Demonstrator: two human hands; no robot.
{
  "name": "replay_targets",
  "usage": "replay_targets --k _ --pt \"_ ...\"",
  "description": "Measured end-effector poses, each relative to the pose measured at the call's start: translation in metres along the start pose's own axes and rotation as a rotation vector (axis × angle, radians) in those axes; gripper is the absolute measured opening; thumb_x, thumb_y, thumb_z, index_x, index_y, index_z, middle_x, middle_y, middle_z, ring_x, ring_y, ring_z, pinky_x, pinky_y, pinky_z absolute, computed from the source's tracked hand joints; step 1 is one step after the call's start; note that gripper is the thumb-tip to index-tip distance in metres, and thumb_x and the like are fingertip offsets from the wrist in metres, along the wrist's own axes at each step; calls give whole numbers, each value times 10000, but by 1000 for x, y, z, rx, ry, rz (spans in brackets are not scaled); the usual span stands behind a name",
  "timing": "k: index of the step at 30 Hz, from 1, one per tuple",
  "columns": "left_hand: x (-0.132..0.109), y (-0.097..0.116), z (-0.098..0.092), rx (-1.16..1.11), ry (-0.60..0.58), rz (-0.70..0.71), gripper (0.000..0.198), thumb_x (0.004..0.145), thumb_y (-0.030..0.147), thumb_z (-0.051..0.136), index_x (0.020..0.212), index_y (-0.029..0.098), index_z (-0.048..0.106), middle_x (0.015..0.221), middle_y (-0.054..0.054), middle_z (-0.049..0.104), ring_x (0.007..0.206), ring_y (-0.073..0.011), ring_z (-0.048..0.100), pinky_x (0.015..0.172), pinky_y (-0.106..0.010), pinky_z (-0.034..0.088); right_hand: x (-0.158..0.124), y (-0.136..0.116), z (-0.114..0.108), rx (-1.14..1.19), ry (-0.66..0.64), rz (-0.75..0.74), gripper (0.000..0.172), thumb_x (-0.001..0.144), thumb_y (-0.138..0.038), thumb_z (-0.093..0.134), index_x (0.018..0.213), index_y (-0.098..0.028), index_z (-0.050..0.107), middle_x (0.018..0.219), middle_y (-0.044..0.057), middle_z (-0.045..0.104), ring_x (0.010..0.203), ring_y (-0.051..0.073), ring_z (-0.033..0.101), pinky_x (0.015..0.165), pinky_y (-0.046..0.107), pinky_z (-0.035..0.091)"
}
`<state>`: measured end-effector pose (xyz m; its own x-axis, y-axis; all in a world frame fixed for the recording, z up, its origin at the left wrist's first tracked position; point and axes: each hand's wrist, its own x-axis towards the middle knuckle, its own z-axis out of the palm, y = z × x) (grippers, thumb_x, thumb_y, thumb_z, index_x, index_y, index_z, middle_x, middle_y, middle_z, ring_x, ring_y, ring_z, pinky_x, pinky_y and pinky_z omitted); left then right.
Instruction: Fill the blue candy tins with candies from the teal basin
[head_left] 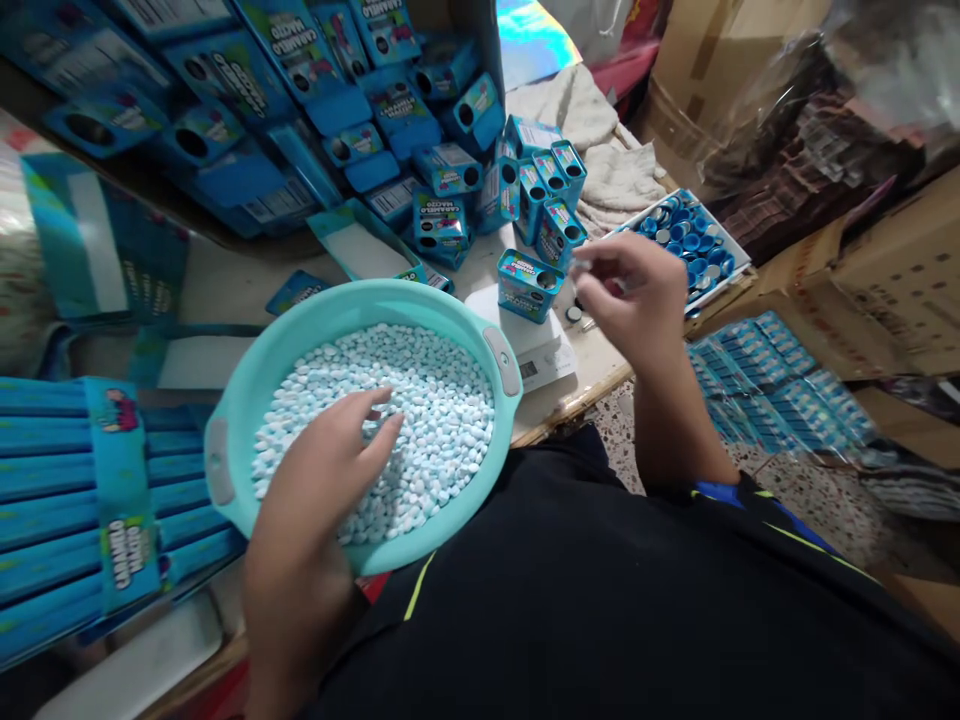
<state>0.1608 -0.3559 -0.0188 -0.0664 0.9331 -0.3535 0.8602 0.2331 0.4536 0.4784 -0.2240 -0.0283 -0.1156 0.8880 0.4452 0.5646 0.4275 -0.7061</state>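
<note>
My left hand (337, 460) rests in a turquoise bowl (232, 400), its fingers curved and apart over small white and pale blue candies (442, 400). Nothing is visibly held there. Beside the bowl, a blue candy box (529, 290) with a round hole in its top stands on a white kitchen scale (551, 355). My right hand (634, 290) is just right of that box, fingertips pinched together. A blurred whitish bit shows at the fingertips, too small to name.
Behind the scale stand several more blue boxes (555, 180). A white tray (739, 270) of blue caps is at right. A large carton (491, 60) full of blue boxes stands behind the bowl. Flat blue packs (52, 500) lie at left; wrapped packs (780, 390) sit lower right.
</note>
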Motion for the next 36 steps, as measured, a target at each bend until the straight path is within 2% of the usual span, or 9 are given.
replay_targets --k 3,6,10,14,21,26,32,36 --pt "3 -3 1 7 -116 28 682 983 592 450 1429 113 644 1506 -209 652 1420 -400 588 1235 -574 423 3 14 -15 -20 134 -12 168 928 -266 625 1029 -241 756 960 33 735 858 197 701 822 395 604" --pt "5 -8 5 34 -160 64 683 969 621 444 1397 134 660 1513 -202 648 1436 -407 565 1247 -590 398 -1 19 -16 5 179 -68 149 919 -250 642 996 -222 767 905 29 728 821 189 694 774 380 602" --pt "8 -14 10 43 -134 89 725 939 692 441 1351 153 694 1466 -188 679 1393 -423 593 1223 -599 425 -2 19 -10 -30 133 -93 172 895 -232 634 986 -232 780 897 19 727 806 182 688 748 374 597" --pt "8 -15 11 28 -122 105 701 936 709 443 1289 170 719 1404 -174 712 1351 -424 628 1202 -598 457 4 21 -3 -67 71 -110 235 870 -178 618 1017 -258 783 943 26 727 836 192 691 789 393 598" --pt "3 -19 14 19 -84 122 679 970 693 445 1352 191 695 1453 -156 693 1394 -401 608 1229 -590 434 11 20 2 -74 41 -148 207 900 -196 615 1004 -248 786 922 34 734 773 188 664 759 397 573" --pt "4 -23 15 34 -108 144 653 985 675 440 1368 213 696 1450 -138 700 1389 -391 620 1209 -577 463 13 15 5 -97 22 -126 216 917 -212 611 1022 -252 795 936 40 735 772 192 646 765 405 560" --pt "3 -20 14 37 -132 145 661 995 659 434 1398 199 684 1472 -146 686 1397 -393 615 1198 -569 474 12 17 12 -70 -64 -98 188 919 -232 645 991 -250 818 941 47 724 699 173 574 710 393 538" --pt "1 -17 12 41 -149 140 659 992 668 432 1401 214 681 1469 -135 688 1395 -389 617 1186 -556 487 12 19 12 -55 -28 -89 190 938 -249 656 1012 -267 830 943 48 687 733 183 574 716 406 538"
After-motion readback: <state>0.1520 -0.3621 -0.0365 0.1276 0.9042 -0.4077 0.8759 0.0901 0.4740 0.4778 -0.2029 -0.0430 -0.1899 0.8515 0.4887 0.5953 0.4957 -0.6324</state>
